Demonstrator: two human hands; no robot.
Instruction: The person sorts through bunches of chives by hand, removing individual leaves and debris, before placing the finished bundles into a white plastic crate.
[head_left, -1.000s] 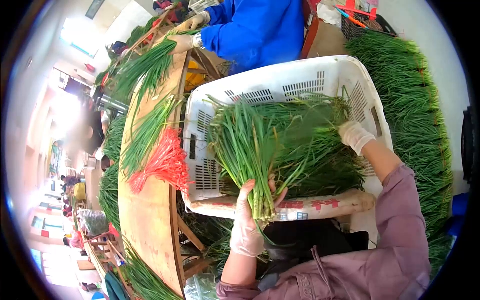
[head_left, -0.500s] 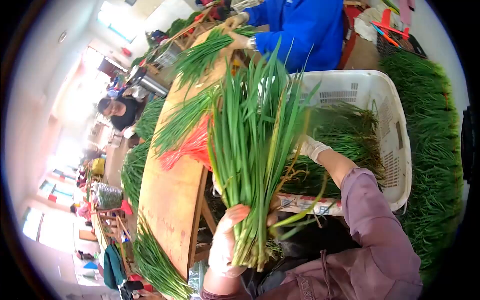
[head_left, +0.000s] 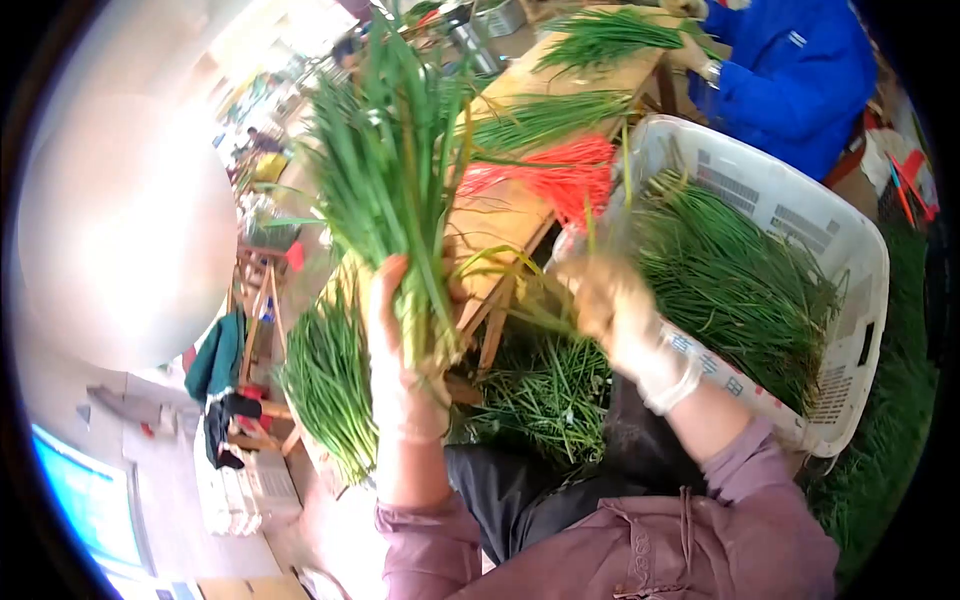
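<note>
My left hand (head_left: pixel 392 330), in a thin pale glove, is wrapped around the lower stalks of a large bunch of garlic chives (head_left: pixel 385 170), held upright. To its right, my gloved right hand (head_left: pixel 615 310) is blurred by motion. Its fingers look closed on some yellowed chive leaves (head_left: pixel 525 285), which trail toward the bunch. Beside my right wrist stands a white plastic basket (head_left: pixel 872 345) holding many loose chives (head_left: pixel 735 290). Another bunch of chives (head_left: pixel 330 385) lies on the near end of the wooden table, left of my left hand.
Red plastic ties (head_left: pixel 570 175) and chives (head_left: pixel 550 120) lie along the wooden table (head_left: pixel 495 225). Loose leaves (head_left: pixel 550 405) are heaped below, near my knees. Across the table, a person in a blue jacket (head_left: pixel 795 85) handles more chives. Greens cover the floor at right.
My view has turned toward the left. The bunch in my left hand has moved left, over the table end. My right hand has come back from beside the basket and now has yellowed leaves.
</note>
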